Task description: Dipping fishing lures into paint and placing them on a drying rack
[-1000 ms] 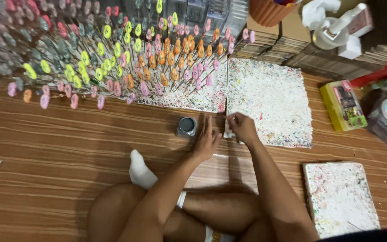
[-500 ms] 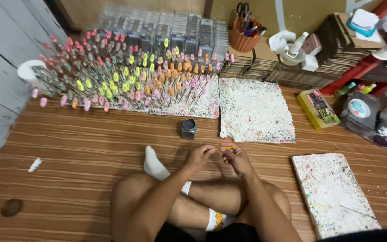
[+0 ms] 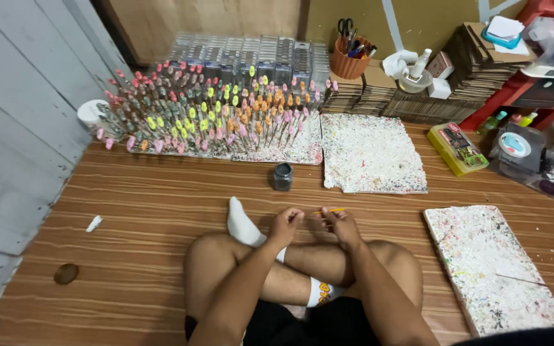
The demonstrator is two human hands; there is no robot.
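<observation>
Both hands meet above the crossed legs: the left hand point(image 3: 285, 225) and right hand point(image 3: 341, 224) pinch a thin orange stick point(image 3: 329, 211) between narrowed fingers, level over the wooden floor point(image 3: 161, 211). At 12 o'clock from them stands a small dark jar point(image 3: 283, 176); a paint-speckled board point(image 3: 372, 154) lies at 1 o'clock.
</observation>
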